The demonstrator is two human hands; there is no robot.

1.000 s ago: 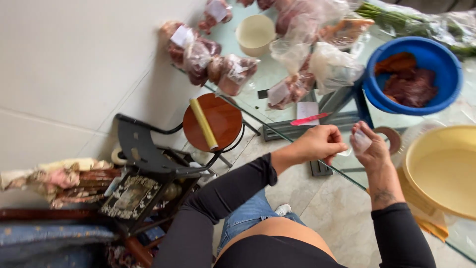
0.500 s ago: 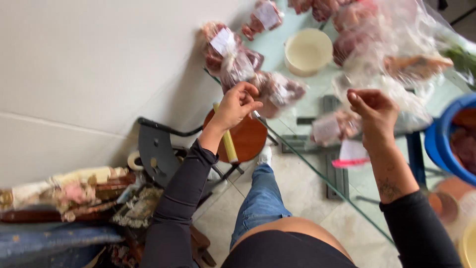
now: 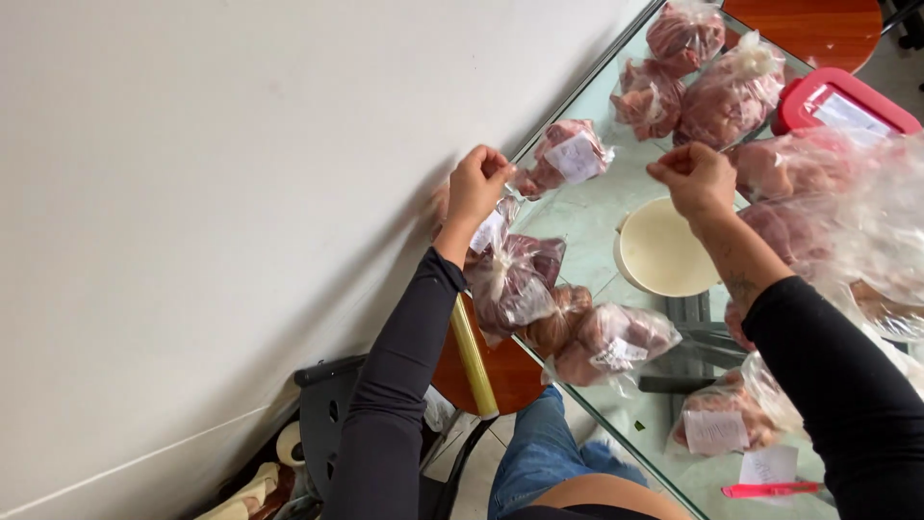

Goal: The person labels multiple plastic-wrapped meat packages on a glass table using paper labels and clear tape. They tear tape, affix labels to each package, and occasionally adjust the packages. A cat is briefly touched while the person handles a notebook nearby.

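My left hand (image 3: 478, 183) is raised over the near edge of the glass table (image 3: 587, 217), fingers pinched together in a fist. My right hand (image 3: 693, 178) is held level with it, about a bowl's width to the right, also pinched. Anything stretched between them is too thin to see. Just past the left hand lies a clear bag of red meat with a white label (image 3: 570, 154). Below that hand sits another labelled meat bag (image 3: 515, 279). A round cream bowl (image 3: 659, 252) rests under my right wrist.
Several more clear bags of meat cover the table, near (image 3: 616, 339) and far (image 3: 717, 91). A red-rimmed lidded box (image 3: 839, 104) stands at the far right. A red pen-like tool (image 3: 770, 489) lies by paper labels. A yellow film roll (image 3: 474, 356) rests on a round wooden stool.
The view has swung left along the table, so the blue tub and yellow basin are out of sight. Both hands have risen and drawn apart, and the white label is gone from my right hand.
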